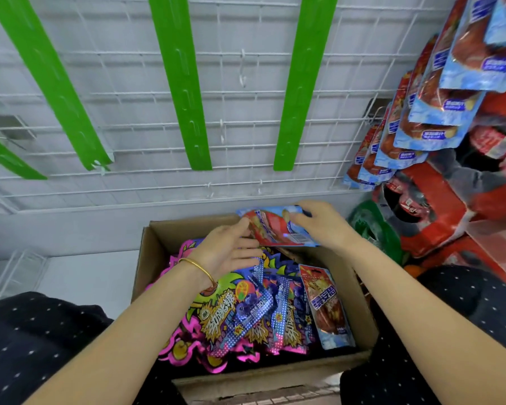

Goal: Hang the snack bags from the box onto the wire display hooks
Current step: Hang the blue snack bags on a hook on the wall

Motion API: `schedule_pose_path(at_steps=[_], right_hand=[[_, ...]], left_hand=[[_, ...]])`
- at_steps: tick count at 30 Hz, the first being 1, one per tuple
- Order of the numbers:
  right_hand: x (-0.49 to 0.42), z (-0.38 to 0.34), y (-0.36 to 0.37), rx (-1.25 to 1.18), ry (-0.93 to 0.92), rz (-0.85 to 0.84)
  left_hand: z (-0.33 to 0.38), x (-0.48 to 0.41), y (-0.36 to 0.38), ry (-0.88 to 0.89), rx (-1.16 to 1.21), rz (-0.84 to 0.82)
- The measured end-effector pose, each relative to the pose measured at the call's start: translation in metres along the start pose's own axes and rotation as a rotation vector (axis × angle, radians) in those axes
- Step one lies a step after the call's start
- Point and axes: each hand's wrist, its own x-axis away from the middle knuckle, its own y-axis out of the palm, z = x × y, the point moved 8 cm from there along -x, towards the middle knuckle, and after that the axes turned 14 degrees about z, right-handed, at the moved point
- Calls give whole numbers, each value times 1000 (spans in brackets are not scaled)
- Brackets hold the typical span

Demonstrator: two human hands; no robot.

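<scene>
An open cardboard box (360, 305) sits between my knees, filled with several colourful snack bags (246, 314). Over its far edge my right hand (319, 223) grips a blue and red snack bag (275, 229) from above. My left hand (231, 249), wearing a gold bangle, touches the bag's left end with straight fingers. Another blue and red bag (324, 305) leans against the box's right wall. The white wire display grid (246, 118) rises behind the box with small hooks (242, 74) on it.
Three green plastic strips (181, 83) hang down the grid. At the right, several blue and red bags (438, 112) hang in a row above red packaged goods (438, 217). A white wire rack (18, 273) lies at the left on the floor.
</scene>
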Motion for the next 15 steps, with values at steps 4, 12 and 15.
schedule_pose_path(at_steps=[4,12,15], right_hand=[[36,-43,5,-162,-197,-85],[32,-31,-10,-529,17,116],[26,-20,-14,-543,137,141]], left_hand=[[-6,5,14,-153,229,-163],[17,7,-10,87,209,-116],[24,20,-1,156,133,-190]])
